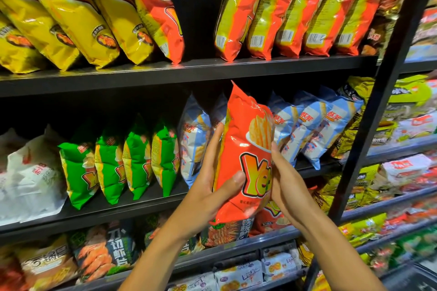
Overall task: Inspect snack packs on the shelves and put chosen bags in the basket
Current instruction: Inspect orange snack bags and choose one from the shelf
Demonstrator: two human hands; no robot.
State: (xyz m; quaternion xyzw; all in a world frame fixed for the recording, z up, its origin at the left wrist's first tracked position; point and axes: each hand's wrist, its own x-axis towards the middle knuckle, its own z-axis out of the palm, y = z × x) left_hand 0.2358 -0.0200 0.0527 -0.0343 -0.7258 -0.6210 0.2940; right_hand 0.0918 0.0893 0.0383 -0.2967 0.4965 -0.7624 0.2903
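Fingers (214, 139) of both hands round orange bag (246, 153), upright betw. palms

Right-side packs (411, 172) blurred (labels unreadable), yellow bags (21, 30) cut off left, right fingers (275, 149) behind bag (246, 156)

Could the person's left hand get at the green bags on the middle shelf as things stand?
Probably not at once: the left hand holds the orange bag together with the right hand. The green bags stand unobstructed on the shelf, once that hand lets go.
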